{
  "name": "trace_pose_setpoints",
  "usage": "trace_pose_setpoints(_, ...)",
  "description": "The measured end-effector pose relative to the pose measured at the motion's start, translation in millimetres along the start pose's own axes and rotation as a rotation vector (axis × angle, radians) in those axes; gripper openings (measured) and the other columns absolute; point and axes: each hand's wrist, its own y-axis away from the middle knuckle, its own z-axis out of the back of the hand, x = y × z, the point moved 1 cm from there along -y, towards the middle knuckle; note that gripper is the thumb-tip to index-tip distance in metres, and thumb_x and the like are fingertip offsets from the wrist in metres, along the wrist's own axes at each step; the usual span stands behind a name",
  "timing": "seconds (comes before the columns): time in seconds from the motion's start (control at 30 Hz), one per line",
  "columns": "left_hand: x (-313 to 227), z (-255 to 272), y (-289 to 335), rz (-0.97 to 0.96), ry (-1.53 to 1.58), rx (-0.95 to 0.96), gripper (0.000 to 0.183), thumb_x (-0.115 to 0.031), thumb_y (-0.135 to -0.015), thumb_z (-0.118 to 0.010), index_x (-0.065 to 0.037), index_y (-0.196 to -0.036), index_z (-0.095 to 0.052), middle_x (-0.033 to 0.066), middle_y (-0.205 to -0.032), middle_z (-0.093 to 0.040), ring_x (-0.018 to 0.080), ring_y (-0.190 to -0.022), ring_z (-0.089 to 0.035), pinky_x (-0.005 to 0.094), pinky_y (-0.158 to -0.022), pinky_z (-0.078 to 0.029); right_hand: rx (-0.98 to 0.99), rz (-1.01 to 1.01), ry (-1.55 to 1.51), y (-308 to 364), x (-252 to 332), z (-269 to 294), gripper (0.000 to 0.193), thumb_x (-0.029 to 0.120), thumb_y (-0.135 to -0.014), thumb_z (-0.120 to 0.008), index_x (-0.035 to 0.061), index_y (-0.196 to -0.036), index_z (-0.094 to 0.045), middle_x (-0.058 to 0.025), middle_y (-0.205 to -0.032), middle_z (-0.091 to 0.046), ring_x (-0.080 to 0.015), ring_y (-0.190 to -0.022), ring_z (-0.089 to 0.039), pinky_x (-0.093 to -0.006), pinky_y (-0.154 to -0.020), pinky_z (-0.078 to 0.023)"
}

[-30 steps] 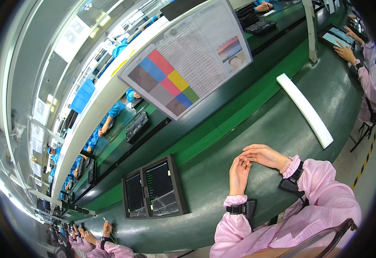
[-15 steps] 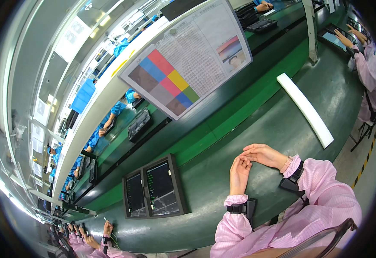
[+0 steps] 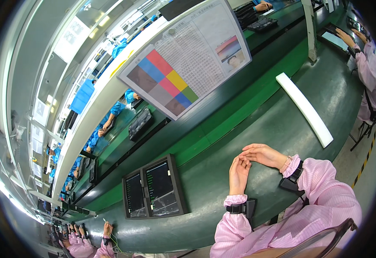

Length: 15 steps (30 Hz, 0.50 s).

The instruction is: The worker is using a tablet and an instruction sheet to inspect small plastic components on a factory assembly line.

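Observation:
My left hand (image 3: 239, 175) rests on the dark green bench (image 3: 209, 189), its fingers extended and slightly bent. From the right, my right hand (image 3: 263, 155) reaches across, and its stretched fingers touch the left fingertips. I see nothing held in either hand. To the left lies a dark tray (image 3: 180, 189) with two black-screened devices (image 3: 158, 185) side by side in it; clear film covers their lower parts. Beyond my right hand lies a long white strip (image 3: 305, 109), apart from it.
A printed sheet with colored blocks (image 3: 188, 60) hangs above the bench's far side. A metal post (image 3: 310, 32) rises at the upper right. Co-workers in pink sit at both ends of my bench; others in blue work across the line, near black trays (image 3: 140, 124).
My hands stay as they were. At the right edge, a co-worker's hands have shifted slightly over a device. The pink-sleeved people at the lower left have moved a little.

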Motion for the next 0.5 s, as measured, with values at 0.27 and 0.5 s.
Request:
trace_pose_setpoints(0.27,0.2,0.3,-0.4,0.003,-0.011,-0.005,0.015,-0.019,-0.093,-0.046,-0.006,-0.095,-0.052,0.0031,-0.09,-0.054,0.0142,-0.085,-0.051,0.0282,-0.078,-0.042,-0.006,0.003,0.004,-0.4,-0.5,0.6,0.024,0.008,-0.091,-0.046,-0.0038,-0.112,-0.051,-0.0213,-0.113,-0.057,-0.0254,-0.106,-0.057,-0.0343,-0.096,-0.043)
trace_pose_setpoints(0.5,-0.1,-1.0,-0.1,0.002,-0.003,-0.001,0.014,-0.019,-0.093,-0.047,-0.006,-0.095,-0.052,0.0029,-0.089,-0.054,0.0141,-0.084,-0.051,0.028,-0.078,-0.042,-0.006,-0.004,0.005,-0.3,0.3,0.0,0.023,0.007,-0.091,-0.046,-0.0034,-0.111,-0.051,-0.0206,-0.114,-0.057,-0.0249,-0.106,-0.057,-0.034,-0.096,-0.043)
